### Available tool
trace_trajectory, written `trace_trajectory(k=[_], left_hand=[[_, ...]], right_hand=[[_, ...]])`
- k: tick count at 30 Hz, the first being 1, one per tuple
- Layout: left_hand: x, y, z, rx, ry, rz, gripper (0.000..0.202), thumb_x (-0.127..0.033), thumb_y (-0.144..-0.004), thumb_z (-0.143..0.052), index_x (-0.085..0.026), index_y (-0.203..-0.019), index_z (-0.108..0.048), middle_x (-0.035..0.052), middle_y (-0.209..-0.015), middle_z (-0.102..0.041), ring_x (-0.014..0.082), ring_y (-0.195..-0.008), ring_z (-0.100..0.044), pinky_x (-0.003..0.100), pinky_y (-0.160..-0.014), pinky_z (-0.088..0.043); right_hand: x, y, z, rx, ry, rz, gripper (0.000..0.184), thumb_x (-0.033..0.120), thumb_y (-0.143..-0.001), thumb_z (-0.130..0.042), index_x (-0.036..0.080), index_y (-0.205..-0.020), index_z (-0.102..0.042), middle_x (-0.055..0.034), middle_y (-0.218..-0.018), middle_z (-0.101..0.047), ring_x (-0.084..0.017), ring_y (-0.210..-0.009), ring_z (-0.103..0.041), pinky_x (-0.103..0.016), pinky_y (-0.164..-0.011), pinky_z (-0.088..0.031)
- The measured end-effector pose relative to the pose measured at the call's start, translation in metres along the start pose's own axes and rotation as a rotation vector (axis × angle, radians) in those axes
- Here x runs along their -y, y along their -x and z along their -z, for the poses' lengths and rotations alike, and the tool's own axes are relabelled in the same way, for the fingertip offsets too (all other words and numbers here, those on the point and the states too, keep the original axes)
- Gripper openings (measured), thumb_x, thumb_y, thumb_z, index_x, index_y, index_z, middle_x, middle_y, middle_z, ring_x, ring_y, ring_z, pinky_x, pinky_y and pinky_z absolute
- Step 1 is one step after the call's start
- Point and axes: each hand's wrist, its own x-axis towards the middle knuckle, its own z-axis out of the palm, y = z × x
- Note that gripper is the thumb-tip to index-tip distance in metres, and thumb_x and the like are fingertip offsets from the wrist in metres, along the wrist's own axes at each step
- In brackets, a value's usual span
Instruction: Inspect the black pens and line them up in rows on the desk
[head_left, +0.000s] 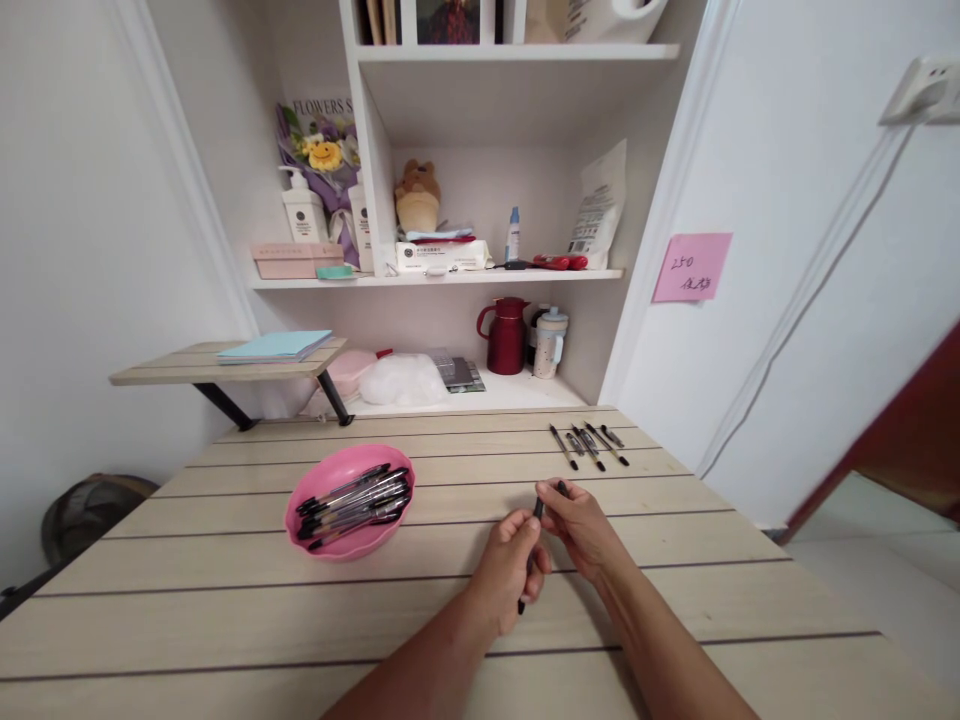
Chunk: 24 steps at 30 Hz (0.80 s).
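Note:
My left hand (514, 560) is closed around a black pen (538, 507), which stands tilted in the fist. The pen's dark lower end pokes out below the fingers. Close against its upper end, my right hand (574, 520) is closed in a pinch. A small black piece (562, 488), like a pen cap, shows between the right fingers; most of it is hidden. To the left stands a pink bowl (349, 550) with several clear-barrelled pens (360, 500) with black ends. Beyond my right hand, several pens and shorter pen pieces (589, 445) lie on the table.
The slatted wooden table (247, 600) runs back to a white shelf unit (487, 278). A small raised stand (225, 362) with blue paper (276, 346) sits at the back left. A red jug (507, 338) and a pale cup (551, 345) are on the lower shelf.

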Motion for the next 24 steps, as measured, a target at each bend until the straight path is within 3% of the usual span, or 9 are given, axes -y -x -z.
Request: trace_trajectory(k=[2,5,7,10,14,17,20,24], left_hand=[[-0.0002,0.0001,-0.0002,0.01,0.007,0.008,0.038,-0.053,-0.073,-0.053,-0.019,-0.087,-0.045,-0.0089,-0.05,-0.047,0.0003,-0.025,-0.025,0.016,-0.03,-0.01],[0.0006,-0.0003,0.0002,0.025,0.016,0.009,0.035,-0.052,-0.074,-0.052,-0.019,-0.085,-0.044,-0.0087,-0.05,-0.047,0.0002,-0.026,-0.025,0.016,-0.031,-0.01],[0.0015,-0.0006,0.0007,0.023,0.01,0.006,0.034,-0.051,-0.074,-0.052,-0.019,-0.085,-0.043,-0.0085,-0.051,-0.048,0.0003,-0.026,-0.025,0.016,-0.03,-0.011],[0.0023,-0.0008,0.001,0.033,0.002,0.013,0.036,-0.052,-0.074,-0.052,-0.019,-0.086,-0.045,-0.0085,-0.05,-0.047,0.0002,-0.026,-0.025,0.016,-0.03,-0.01],[0.0019,-0.0002,0.0005,0.054,0.037,0.013,0.039,-0.054,-0.072,-0.054,-0.018,-0.086,-0.045,-0.0085,-0.05,-0.048,-0.0003,-0.026,-0.025,0.016,-0.03,-0.011],[0.0019,-0.0004,0.0004,0.044,0.043,0.003,0.038,-0.054,-0.072,-0.054,-0.019,-0.085,-0.045,-0.0085,-0.05,-0.048,0.0001,-0.026,-0.025,0.016,-0.03,-0.011],[0.0024,-0.0011,0.0011,0.033,0.039,0.01,0.037,-0.053,-0.072,-0.053,-0.019,-0.084,-0.044,-0.0084,-0.049,-0.048,0.0002,-0.026,-0.026,0.016,-0.03,-0.01],[0.0022,-0.0016,0.0017,0.042,0.074,0.022,0.039,-0.054,-0.071,-0.054,-0.019,-0.085,-0.044,-0.0084,-0.05,-0.048,-0.0001,-0.026,-0.026,0.016,-0.031,-0.011]], right_hand=[[0.0006,0.0004,-0.0003,-0.014,0.013,0.006,0.03,0.032,-0.049,-0.079,0.016,-0.066,-0.06,0.0051,-0.055,-0.05,-0.006,-0.048,-0.043,-0.02,-0.048,-0.042],[0.0004,0.0002,0.0,0.042,-0.019,-0.012,0.033,0.037,-0.053,-0.075,0.016,-0.076,-0.064,0.0067,-0.051,-0.046,-0.004,-0.042,-0.035,-0.02,-0.043,-0.038],[-0.0006,-0.0003,0.0001,0.059,-0.011,-0.011,0.031,0.038,-0.056,-0.074,0.016,-0.073,-0.063,0.0081,-0.049,-0.042,-0.003,-0.039,-0.031,-0.019,-0.04,-0.035],[-0.0017,-0.0009,0.0006,0.039,0.029,0.015,0.029,0.034,-0.053,-0.077,0.015,-0.063,-0.058,0.0076,-0.05,-0.043,-0.003,-0.042,-0.035,-0.018,-0.042,-0.035],[-0.0014,-0.0017,0.002,0.102,-0.044,0.002,0.032,0.039,-0.056,-0.074,0.015,-0.072,-0.062,0.0033,-0.061,-0.054,-0.002,-0.041,-0.034,-0.019,-0.04,-0.034],[-0.0021,-0.002,0.0027,0.092,-0.067,-0.01,0.032,0.044,-0.06,-0.07,0.016,-0.072,-0.062,0.0048,-0.056,-0.051,-0.001,-0.037,-0.027,-0.019,-0.038,-0.031],[-0.0027,-0.0018,0.0033,0.042,-0.005,-0.021,0.028,0.036,-0.055,-0.076,0.016,-0.064,-0.058,0.0065,-0.05,-0.047,-0.003,-0.04,-0.036,-0.018,-0.041,-0.033],[-0.0016,-0.0018,0.0035,0.093,-0.019,-0.018,0.03,0.036,-0.055,-0.075,0.015,-0.073,-0.063,0.0004,-0.065,-0.059,-0.003,-0.04,-0.037,-0.019,-0.04,-0.034]])
